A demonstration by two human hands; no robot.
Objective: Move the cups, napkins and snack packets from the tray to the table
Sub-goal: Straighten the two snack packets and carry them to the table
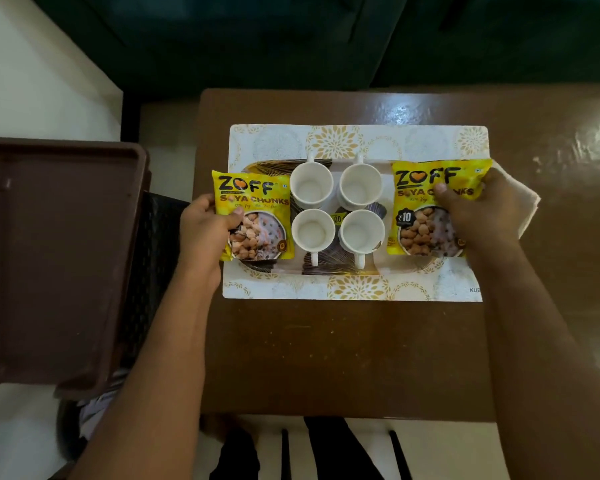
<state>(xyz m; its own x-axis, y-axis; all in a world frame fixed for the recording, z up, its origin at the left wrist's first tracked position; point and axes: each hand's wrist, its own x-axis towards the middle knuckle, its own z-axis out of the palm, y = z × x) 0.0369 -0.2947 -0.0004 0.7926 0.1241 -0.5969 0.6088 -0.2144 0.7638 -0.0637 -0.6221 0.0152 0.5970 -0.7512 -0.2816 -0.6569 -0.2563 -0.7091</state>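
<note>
Brown tray (59,258): plastic, left of the tabletop (326,358), nothing in it.
Serving tray (378,268): patterned, on the placemat (361,140); holds the cups, both packets overlap its ends.
Cups: 4 white, in a 2-by-2 block at the middle, all looking empty; far left cup (311,183), far right cup (360,184), near left cup (313,229), near right cup (362,231).
Packets: 2 yellow, soya chunks.
Left packet (257,199): at the left end, left hand (205,226) pinching its edge, fingers closed on it.
Right packet (426,188): at the right end, right hand (475,209) with fingers closed on it.
Napkin (523,202): white, 1 visible, partly under the right hand; count underneath unclear.
</note>
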